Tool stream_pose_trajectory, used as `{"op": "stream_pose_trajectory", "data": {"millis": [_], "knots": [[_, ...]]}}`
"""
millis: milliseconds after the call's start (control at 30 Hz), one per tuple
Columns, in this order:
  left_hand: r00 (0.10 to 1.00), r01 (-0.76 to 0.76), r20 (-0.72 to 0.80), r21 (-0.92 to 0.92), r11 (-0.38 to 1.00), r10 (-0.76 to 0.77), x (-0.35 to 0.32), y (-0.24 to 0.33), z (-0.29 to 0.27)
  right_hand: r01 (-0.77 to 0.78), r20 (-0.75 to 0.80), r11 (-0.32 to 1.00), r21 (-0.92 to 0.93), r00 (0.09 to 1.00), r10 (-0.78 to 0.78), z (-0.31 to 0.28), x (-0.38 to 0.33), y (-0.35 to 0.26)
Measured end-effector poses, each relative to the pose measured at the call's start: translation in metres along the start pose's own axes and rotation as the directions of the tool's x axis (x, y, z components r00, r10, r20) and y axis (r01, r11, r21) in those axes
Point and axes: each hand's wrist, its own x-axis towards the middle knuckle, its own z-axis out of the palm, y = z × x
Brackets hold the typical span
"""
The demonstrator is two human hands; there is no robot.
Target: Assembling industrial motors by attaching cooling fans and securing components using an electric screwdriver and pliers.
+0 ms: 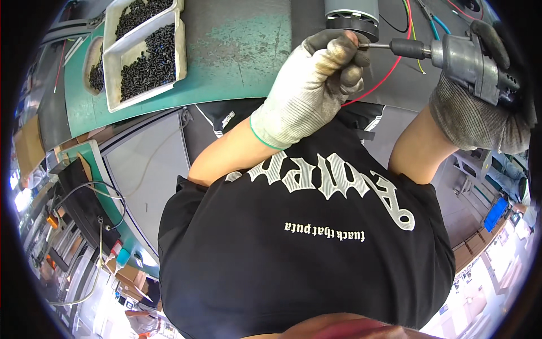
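My left hand (310, 85), in a whitish glove with dirty fingertips, is closed in a pinch around the front end of a slim metal bit (379, 46). Whatever sits between those fingers is hidden. The bit belongs to a dark grey power screwdriver (464, 65), pointing left and lying nearly level. Wrapped around its body is my right hand (471, 116), in a darker grey glove. Just beyond my left fingertips stands a cylindrical motor-like part (353, 7) with a grey housing and a black slotted end; my left fingers are very close to that end, and contact is unclear.
White trays of small black screws (149, 68) stand at the far left on the worn green bench mat (243, 56). A red wire (389, 72) curves beneath the bit. A tool with blue handles (435, 29) lies behind the screwdriver. Left of me is a side bench (93, 158).
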Motion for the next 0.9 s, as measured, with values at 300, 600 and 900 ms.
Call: {"op": "stream_pose_trajectory", "data": {"millis": [300, 600, 900], "knots": [[0.976, -0.049, -0.205, 0.114, 0.992, 0.072, -0.007, -0.007, 0.001, -0.111, -0.02, 0.958, 0.264, 0.993, 0.12, -0.026, -0.006, 0.002], [0.897, 0.437, 0.122, -0.096, 0.894, -0.425, -0.008, -0.012, -0.017, -0.2, -0.014, 0.852, 0.484, 0.972, 0.236, -0.022, -0.025, -0.008], [0.947, 0.195, -0.311, 0.377, 0.905, -0.074, 0.024, -0.026, -0.021, -0.27, 0.045, 0.698, 0.663, 0.945, 0.323, -0.042, -0.015, -0.009]]}}
